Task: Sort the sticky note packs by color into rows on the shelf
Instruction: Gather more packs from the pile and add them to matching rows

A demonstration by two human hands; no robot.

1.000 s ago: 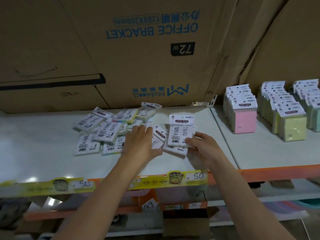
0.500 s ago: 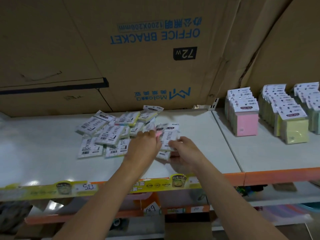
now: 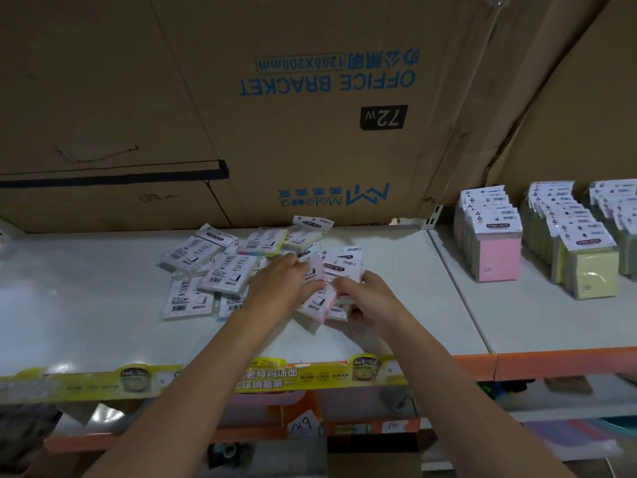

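A loose pile of sticky note packs (image 3: 220, 267) lies on the white shelf (image 3: 86, 312), most with their barcoded backs up. My left hand (image 3: 279, 288) and my right hand (image 3: 372, 301) meet at the pile's right edge, both closed on a small bunch of packs (image 3: 339, 270) tilted up off the shelf; a pink edge shows on one of them. On the right shelf section stand sorted rows: a pink row (image 3: 496, 253), a yellow row (image 3: 586, 270) and a greenish row (image 3: 624, 215) at the frame's edge.
Large cardboard boxes (image 3: 310, 98) printed OFFICE BRACKET fill the back of the shelf. A yellow price strip (image 3: 138, 377) runs along the front edge, with an orange beam (image 3: 551, 363) to the right. Lower shelves hold mixed goods.
My hands have come together at the pile's right edge. The pack that my right hand held flat is now tilted up with others between both hands. The view has shifted slightly.
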